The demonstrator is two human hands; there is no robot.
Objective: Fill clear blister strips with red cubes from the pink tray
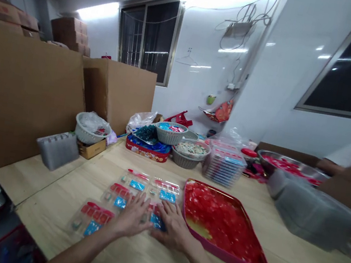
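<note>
My left hand (132,217) and my right hand (175,226) lie side by side, fingers stretched out, over a clear plastic tray (156,221) that holds red pieces and a blue packet. Most of that tray is hidden under the hands. Around them sit several similar clear trays: one at the lower left (91,218), one beside my left fingers (117,194), and two farther back, a left tray (135,181) and a right tray (166,189). To the right of my right hand stands a large red-rimmed tin (227,223) with many small red pieces in it.
Behind are baskets (188,157), a red tin of blue packets (147,150) and a stack of filled clear trays (224,166). Empty clear trays stand right (313,213) and left (58,150). Large cartons (22,101) line the left. A person's arm (331,165) shows beside a metal bowl (291,165).
</note>
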